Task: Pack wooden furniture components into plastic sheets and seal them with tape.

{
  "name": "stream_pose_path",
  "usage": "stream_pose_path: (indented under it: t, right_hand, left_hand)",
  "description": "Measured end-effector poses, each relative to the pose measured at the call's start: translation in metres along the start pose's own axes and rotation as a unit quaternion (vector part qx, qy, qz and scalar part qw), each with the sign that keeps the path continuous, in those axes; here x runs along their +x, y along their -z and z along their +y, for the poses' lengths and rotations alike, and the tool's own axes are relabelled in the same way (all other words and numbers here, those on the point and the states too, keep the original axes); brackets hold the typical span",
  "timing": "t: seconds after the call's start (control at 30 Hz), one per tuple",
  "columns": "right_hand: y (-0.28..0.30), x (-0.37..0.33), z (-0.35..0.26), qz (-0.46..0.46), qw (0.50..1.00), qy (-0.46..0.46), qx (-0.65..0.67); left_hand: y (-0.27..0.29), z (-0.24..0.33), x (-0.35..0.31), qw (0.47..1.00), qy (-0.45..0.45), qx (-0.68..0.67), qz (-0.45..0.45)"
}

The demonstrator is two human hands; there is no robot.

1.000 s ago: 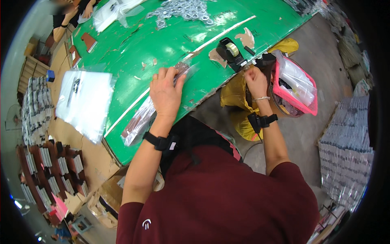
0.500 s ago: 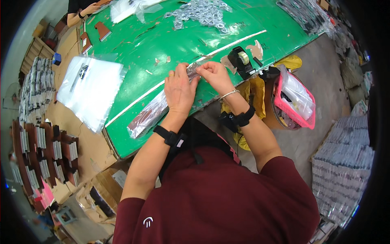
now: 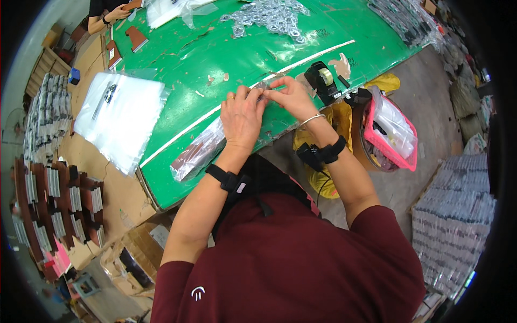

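On the green table lies a long brown piece in a clear plastic bag (image 3: 198, 153), slanting from lower left up to my hands. My left hand (image 3: 240, 119) is laid over its upper part, fingers bent round it and pressing it down. At the far end my right hand (image 3: 293, 100) pinches the bag's end, close to the left fingertips. The exact fold under the fingers is hidden. Just right of my right hand stands a black tape dispenser (image 3: 321, 81) with a roll of tape.
A stack of clear bags (image 3: 121, 121) lies to the left. Bagged metal rings (image 3: 272, 20) are heaped at the back. A pink basket (image 3: 413, 156) holding plastic stands right of the table edge (image 3: 269, 141). At the far left, another person's hand (image 3: 117, 14) holds a brown piece.
Both hands have shifted slightly to the right. The right index finger has lifted away from the thumb's side, and the right wrist has moved a little outward. The bagged piece has barely moved.
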State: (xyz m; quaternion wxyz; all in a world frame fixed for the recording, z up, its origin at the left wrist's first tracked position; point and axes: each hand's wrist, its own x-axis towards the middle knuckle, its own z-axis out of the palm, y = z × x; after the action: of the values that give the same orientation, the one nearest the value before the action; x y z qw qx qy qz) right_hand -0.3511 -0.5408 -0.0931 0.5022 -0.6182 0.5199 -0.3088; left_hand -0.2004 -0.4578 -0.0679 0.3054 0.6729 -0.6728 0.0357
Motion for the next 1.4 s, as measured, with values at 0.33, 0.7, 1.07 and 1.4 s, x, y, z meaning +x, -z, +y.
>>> stream_pose_path:
  t: [0.33,0.7,1.07,1.4]
  right_hand:
    - [0.017,-0.025,0.014,-0.074,0.985,-0.037,0.151]
    - [-0.019,-0.023,0.018,0.069,0.994,0.042,-0.077]
    - [-0.035,0.003,0.001,0.072,0.981,0.144,-0.104]
    - [-0.014,0.002,-0.041,0.061,0.830,0.439,-0.340]
  left_hand:
    - [0.003,-0.002,0.002,1.000,-0.012,-0.025,0.004]
    - [0.004,-0.018,0.013,0.997,-0.002,-0.066,-0.031]
    - [0.004,-0.095,0.053,0.986,0.021,-0.022,-0.164]
    - [0.084,-0.109,-0.059,0.985,-0.014,0.147,-0.083]
